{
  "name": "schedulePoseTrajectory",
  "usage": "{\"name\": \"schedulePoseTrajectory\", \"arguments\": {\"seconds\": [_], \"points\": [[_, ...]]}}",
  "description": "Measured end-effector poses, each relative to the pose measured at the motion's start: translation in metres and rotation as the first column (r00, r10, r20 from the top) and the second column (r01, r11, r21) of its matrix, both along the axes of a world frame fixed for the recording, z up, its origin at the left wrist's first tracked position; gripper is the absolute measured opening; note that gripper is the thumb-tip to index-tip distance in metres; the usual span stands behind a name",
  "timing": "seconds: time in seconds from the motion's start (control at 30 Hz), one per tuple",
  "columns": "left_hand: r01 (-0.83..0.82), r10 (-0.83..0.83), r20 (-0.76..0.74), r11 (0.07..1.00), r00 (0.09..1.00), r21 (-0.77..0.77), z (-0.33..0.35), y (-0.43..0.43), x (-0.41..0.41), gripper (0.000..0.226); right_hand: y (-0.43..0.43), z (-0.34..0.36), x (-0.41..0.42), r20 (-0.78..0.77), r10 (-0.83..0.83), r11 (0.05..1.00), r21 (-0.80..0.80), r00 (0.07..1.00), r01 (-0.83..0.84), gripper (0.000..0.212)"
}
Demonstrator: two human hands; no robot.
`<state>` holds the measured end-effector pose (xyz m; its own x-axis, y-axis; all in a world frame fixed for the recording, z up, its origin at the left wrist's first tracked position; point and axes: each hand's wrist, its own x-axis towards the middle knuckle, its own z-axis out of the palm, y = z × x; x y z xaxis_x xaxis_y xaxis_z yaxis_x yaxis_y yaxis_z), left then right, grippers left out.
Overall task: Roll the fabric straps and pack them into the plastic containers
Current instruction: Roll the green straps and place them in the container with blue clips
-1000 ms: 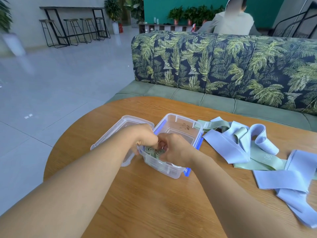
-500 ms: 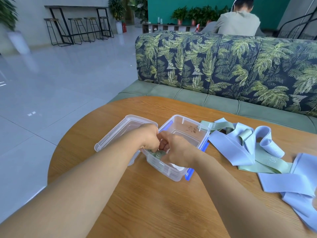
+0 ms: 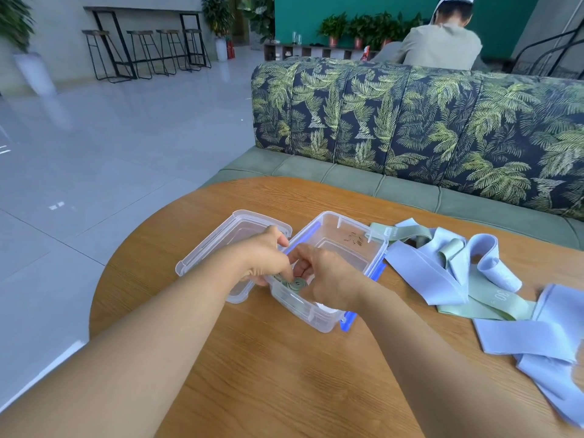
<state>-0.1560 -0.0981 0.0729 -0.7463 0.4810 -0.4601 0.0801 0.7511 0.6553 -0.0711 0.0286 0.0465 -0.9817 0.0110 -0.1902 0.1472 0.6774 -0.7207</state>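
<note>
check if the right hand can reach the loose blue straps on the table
Probably yes: the blue straps lie uncovered just right of the container, with only its wall between them and the right hand, which is holding the green roll.

I can read only "30", printed pale on the green strap (image 3: 505, 303) lying on the desk (image 3: 284, 374); its other markings are too small.

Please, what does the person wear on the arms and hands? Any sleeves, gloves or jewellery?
Nothing worn shows. The left hand and right hand have no gloves; the left forearm and right forearm are uncovered to the picture's edge: no sleeve, watch or bracelet in view.
</note>
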Motion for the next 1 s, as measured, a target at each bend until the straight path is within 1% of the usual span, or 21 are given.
{"name": "schedulePoseTrajectory", "arguments": {"seconds": [0.07, 0.17, 0.2, 0.27, 0.37, 0.47, 0.57, 0.7, 0.8, 0.93, 1.0], "points": [[0.007, -0.007, 0.021, 1.000, 1.000, 0.008, 0.000, -0.002, 0.002, 0.068, 0.000, 0.000, -0.001, 0.013, -0.001, 1.000, -0.004, 1.000, 0.001, 0.052], [0.006, -0.006, 0.004, 1.000, 1.000, 0.009, -0.001, -0.002, 0.003, 0.069, 0.002, -0.001, -0.001, 0.022, -0.013, 0.999, -0.039, 1.000, 0.014, 0.054], [0.004, -0.004, 0.000, 1.000, 1.000, 0.010, -0.001, -0.002, 0.004, 0.069, 0.005, 0.000, 0.000, 0.015, -0.031, 0.998, -0.061, 0.999, 0.032, 0.052], [0.007, -0.007, -0.008, 1.000, 1.000, 0.006, -0.001, -0.002, 0.004, 0.068, 0.010, 0.001, 0.002, -0.025, -0.084, 0.993, -0.080, 0.996, 0.082, 0.043], [0.014, -0.014, -0.010, 1.000, 1.000, -0.008, -0.001, 0.000, 0.005, 0.068, 0.013, -0.003, 0.004, -0.087, -0.170, 0.985, 0.012, 0.982, 0.172, 0.026], [0.011, -0.011, -0.009, 1.000, 1.000, -0.009, -0.001, 0.000, 0.005, 0.068, 0.007, -0.009, 0.001, -0.100, -0.188, 0.969, 0.145, 0.977, 0.202, 0.030], [0.003, -0.003, -0.014, 1.000, 1.000, -0.010, -0.002, -0.001, 0.004, 0.067, 0.003, -0.009, -0.001, -0.044, -0.160, 0.958, 0.234, 0.986, 0.166, 0.032], [0.013, -0.014, -0.029, 0.999, 0.999, -0.034, -0.003, 0.003, 0.004, 0.067, 0.002, -0.006, -0.002, -0.012, -0.170, 0.951, 0.261, 0.985, 0.167, 0.032], [0.021, -0.022, -0.019, 0.999, 1.000, -0.045, -0.003, 0.004, 0.003, 0.068, 0.001, -0.005, -0.003, -0.005, -0.176, 0.953, 0.249, 0.984, 0.172, 0.032], [-0.027, 0.028, 0.043, 1.000, 0.999, -0.011, 0.000, 0.001, 0.001, 0.067, 0.002, -0.004, -0.003, 0.004, -0.176, 0.956, 0.240, 0.984, 0.170, 0.034], [-0.042, 0.042, 0.026, 0.999, 0.999, -0.009, -0.001, 0.000, 0.001, 0.067, 0.002, -0.005, -0.002, 0.004, -0.175, 0.956, 0.240, 0.985, 0.169, 0.035]]}}
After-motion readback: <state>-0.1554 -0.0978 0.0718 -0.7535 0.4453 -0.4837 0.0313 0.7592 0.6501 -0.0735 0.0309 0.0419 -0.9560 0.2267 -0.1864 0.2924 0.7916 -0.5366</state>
